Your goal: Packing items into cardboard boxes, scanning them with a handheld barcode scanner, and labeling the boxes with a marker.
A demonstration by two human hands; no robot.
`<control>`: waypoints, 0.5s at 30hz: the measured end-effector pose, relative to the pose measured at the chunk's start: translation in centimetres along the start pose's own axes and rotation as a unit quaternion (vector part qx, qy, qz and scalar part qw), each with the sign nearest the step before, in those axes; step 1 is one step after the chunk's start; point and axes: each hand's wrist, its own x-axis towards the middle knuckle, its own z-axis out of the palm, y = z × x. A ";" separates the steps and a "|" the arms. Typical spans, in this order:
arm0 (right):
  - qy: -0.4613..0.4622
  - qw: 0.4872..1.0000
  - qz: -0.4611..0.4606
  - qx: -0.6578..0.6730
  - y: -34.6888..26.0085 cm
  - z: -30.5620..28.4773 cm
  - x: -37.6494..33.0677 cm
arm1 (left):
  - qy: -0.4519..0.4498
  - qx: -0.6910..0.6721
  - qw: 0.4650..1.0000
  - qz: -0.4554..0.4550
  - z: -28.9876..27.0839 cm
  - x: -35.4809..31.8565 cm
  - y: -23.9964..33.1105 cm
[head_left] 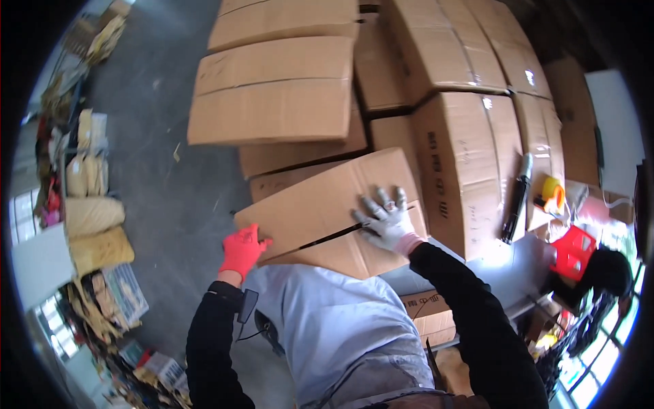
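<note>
A closed brown cardboard box [320,198] lies tilted in front of me, its top flaps meeting in a dark seam. My left hand [241,249], in a red glove, grips the box's near left corner. My right hand [385,219], in a grey and white glove, presses flat with fingers spread on the top flaps near the seam's right end. Both black sleeves come up from the lower edge, on either side of my light blue front.
Several stacked cardboard boxes [279,88] rise behind and to the right. A dark tool [516,201] and a yellow tape roll [550,193] rest on a box at right, a red crate [571,251] beside them. Sacks and clutter [92,225] line the grey floor's left side.
</note>
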 end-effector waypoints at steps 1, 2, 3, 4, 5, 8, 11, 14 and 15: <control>0.004 1.000 0.015 -0.002 -0.1 0.0 0.4 | -0.139 0.130 0.980 -0.057 -3.0 1.7 1.5; 0.005 1.000 0.010 0.009 -0.3 -0.1 0.7 | 0.007 0.129 0.991 0.020 -3.6 3.4 3.4; 0.000 1.000 0.005 0.019 -0.2 -0.2 0.4 | 0.149 0.116 0.977 0.098 -3.5 5.0 6.3; 0.000 0.999 -0.009 0.032 -0.2 -0.3 0.8 | 0.274 0.098 0.938 0.187 -3.5 7.3 8.9; -0.001 0.999 -0.005 0.032 -0.2 -0.4 1.2 | 0.391 0.075 0.877 0.270 -3.1 9.5 11.7; 0.029 0.997 -0.027 0.072 -1.0 -0.5 2.0 | 0.364 -0.023 0.887 0.282 1.0 12.9 14.9; 0.032 0.996 -0.015 0.078 -0.1 -0.5 0.8 | 0.202 -0.107 0.944 0.237 1.4 12.8 17.9; 0.054 0.994 -0.033 0.089 0.0 0.0 0.5 | 0.266 -0.116 0.935 0.202 3.2 12.1 18.3; 0.068 0.992 -0.052 0.089 0.0 0.3 0.4 | 0.300 -0.121 0.928 0.185 3.8 11.8 18.3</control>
